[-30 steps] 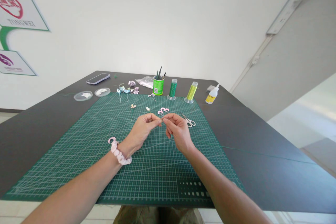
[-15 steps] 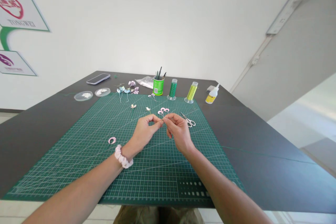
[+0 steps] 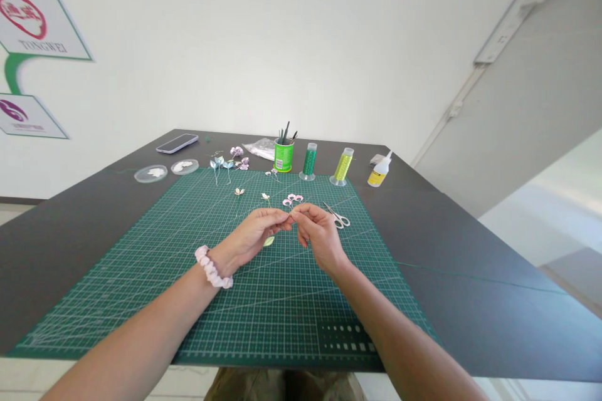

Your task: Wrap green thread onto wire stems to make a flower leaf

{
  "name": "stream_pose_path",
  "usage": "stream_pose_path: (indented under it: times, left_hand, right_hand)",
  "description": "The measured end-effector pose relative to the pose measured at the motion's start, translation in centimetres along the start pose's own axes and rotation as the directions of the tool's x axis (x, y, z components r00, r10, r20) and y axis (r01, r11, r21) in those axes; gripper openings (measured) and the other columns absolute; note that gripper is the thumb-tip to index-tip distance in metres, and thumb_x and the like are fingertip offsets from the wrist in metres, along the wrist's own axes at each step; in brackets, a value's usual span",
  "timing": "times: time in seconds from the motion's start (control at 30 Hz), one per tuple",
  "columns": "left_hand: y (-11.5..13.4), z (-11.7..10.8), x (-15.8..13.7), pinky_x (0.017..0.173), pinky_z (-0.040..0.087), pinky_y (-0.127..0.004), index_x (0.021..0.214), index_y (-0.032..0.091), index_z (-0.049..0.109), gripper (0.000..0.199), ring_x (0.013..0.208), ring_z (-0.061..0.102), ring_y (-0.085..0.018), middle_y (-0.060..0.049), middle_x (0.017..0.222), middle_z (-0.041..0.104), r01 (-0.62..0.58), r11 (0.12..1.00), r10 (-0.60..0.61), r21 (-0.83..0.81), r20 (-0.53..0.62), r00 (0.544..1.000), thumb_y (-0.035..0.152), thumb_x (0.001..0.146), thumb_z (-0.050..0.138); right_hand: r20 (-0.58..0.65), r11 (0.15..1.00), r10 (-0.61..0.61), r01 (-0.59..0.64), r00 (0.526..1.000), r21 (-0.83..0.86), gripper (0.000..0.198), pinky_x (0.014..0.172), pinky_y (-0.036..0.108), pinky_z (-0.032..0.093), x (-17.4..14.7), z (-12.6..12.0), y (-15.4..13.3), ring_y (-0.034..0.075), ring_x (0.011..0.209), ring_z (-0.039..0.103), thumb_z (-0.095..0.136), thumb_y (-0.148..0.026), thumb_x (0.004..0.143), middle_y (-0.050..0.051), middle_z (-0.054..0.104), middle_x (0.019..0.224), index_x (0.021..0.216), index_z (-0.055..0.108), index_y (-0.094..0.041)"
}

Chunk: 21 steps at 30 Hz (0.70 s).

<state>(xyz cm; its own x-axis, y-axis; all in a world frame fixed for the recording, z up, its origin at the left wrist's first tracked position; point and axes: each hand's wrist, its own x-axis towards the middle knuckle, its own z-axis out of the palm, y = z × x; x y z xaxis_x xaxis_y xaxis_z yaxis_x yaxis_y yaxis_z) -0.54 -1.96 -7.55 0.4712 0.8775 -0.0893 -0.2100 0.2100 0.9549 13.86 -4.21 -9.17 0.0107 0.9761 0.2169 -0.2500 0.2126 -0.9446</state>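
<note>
Several small pink petal loops (image 3: 292,198) stand on thin stems just beyond my fingertips. My right hand (image 3: 320,232) is closed in a pinch around the base of those stems. Touching it from the left, my left hand (image 3: 256,232) pinches at the same spot, its fingers pressed together; the stem ends are hidden between the fingers. A pale green leaf (image 3: 268,241) shows just under my left hand; whether it is held or lies on the mat I cannot tell. A small cream flower (image 3: 266,197) lies beyond my left hand, and white-handled scissors (image 3: 339,219) lie right of my right hand.
On the green cutting mat (image 3: 263,313) lies another small flower (image 3: 239,192). Behind are blue flowers (image 3: 221,163), purple flowers (image 3: 241,163), a green can (image 3: 283,155) of tools, green thread (image 3: 309,161), yellow-green thread (image 3: 343,166), a glue bottle (image 3: 379,170), shallow dishes (image 3: 150,173) and a phone (image 3: 177,143).
My left hand has turned and its fingers have straightened, its wrist moving left. The green leaf has come into sight; the loose pink ring is now out of sight around my left wrist.
</note>
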Motion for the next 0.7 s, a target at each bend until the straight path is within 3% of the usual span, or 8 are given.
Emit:
stream_pose_path:
  times: [0.3,0.7]
  left_hand:
    - [0.17,-0.11,0.02,0.069,0.038,-0.027,0.058,0.015,0.067,0.027,0.061,0.051,-0.011,0.001,0.058,0.062,0.058,0.997,-0.056,-0.041,0.033,0.998,0.037,0.058,0.083]
    - [0.12,0.12,-0.12,0.068,0.038,-0.026,0.058,0.016,0.067,0.020,0.063,0.048,-0.011,0.000,0.060,0.060,-0.020,1.000,0.020,-0.019,-0.028,0.999,0.032,0.062,0.078]
  right_hand:
    - [0.007,0.997,0.054,-0.054,0.999,0.059,0.016,0.032,0.018,0.029,-0.06,0.23,-0.35,0.005,0.035,0.028,0.070,-0.032,0.071,-0.010,0.038,0.040,0.066,0.064,-0.018]
    - [0.049,0.985,0.105,-0.110,0.993,0.135,0.011,0.034,0.018,0.033,-0.36,0.12,-0.38,0.005,0.032,0.033,0.064,-0.028,0.075,-0.012,0.042,0.041,0.078,0.061,-0.018]
